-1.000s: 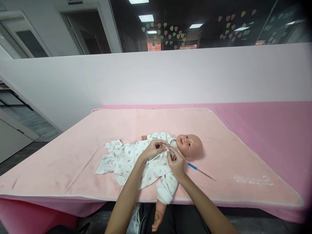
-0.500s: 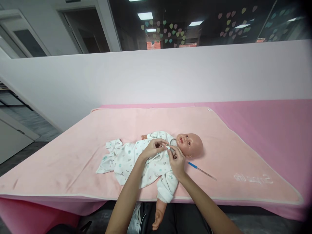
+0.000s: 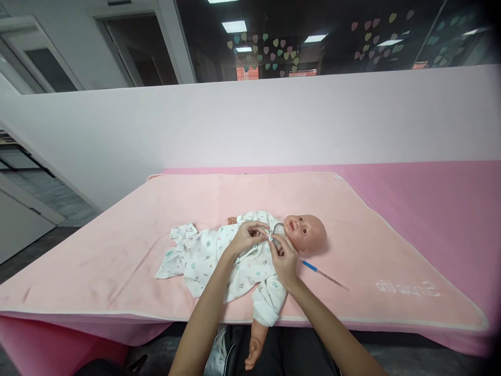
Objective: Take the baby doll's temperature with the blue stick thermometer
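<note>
A baby doll lies on its back with its head to the right. It wears a white printed baby garment. At the chest, just below the neck, my left hand pinches the front edge of the garment from the left. My right hand grips the same edge from the right, thumb and fingertips pressed together. Between the fingertips shows a small white fastener, too small to make out as button or snap. The doll's near arm hangs over the table edge, its sleeve bunched.
A thin stick with a blue end lies right of my right hand, near the doll's head. Beneath everything is a peach blanket over a pink table cover. A white wall stands behind the table.
Both hands stay at the garment's front, with at most a tiny finger shift at the fastener. The whole view has moved very slightly.
</note>
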The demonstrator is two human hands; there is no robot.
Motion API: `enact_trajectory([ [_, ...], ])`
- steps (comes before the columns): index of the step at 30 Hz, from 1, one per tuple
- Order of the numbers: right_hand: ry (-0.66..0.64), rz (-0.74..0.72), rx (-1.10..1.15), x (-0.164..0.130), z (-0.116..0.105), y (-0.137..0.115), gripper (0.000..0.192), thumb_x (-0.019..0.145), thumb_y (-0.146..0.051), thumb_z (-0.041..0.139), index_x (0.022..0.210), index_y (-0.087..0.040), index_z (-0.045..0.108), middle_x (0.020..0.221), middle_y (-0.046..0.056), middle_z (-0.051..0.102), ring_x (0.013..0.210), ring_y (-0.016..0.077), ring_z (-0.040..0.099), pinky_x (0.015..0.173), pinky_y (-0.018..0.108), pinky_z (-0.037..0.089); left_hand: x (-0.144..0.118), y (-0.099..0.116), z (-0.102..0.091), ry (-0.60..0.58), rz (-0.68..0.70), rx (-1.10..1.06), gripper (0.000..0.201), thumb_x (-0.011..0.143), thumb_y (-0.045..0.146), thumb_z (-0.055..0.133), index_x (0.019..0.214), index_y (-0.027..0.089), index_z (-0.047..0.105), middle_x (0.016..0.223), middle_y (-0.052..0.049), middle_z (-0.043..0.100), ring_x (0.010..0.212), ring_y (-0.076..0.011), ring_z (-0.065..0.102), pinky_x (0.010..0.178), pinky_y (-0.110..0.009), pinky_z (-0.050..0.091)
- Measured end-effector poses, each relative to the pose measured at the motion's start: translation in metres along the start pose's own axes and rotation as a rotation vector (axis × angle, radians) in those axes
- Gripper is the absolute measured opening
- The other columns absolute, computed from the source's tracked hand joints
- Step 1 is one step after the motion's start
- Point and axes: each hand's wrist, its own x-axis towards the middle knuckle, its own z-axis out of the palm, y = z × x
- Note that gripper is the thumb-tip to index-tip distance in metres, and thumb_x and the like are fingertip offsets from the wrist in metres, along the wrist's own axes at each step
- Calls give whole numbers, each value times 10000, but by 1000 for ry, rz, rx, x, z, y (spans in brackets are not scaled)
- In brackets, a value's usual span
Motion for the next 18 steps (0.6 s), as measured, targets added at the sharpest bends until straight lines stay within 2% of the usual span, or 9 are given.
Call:
enact_trajectory([
  [5, -22, -31, -6, 0, 0, 1, 171, 863, -216, 505, 971, -192, 634, 929, 60, 626, 655, 117, 548, 632, 253, 471, 0, -1, 1, 23, -16, -45, 298, 699, 310, 709, 927, 128, 652, 727, -46, 681, 690, -137, 605, 655, -228, 422],
  [12, -22, -9, 7, 0, 0, 1, 181, 872, -230, 493, 979, -192, 635, 930, 65, 625, 722, 134, 569, 656, 259, 477, 1, -2, 0, 24, -4, -24, 281, 700, 298, 709, 917, 128, 656, 706, -37, 674, 654, -119, 586, 626, -216, 410],
  [18, 4, 55, 40, 0, 0, 1, 165, 868, -244, 508, 978, -180, 612, 895, 47, 621, 660, 113, 528, 605, 236, 445, 2, -3, 1, 7, 2, -16, 272, 697, 315, 710, 869, 112, 657, 680, -40, 654, 604, -102, 543, 583, -212, 380],
])
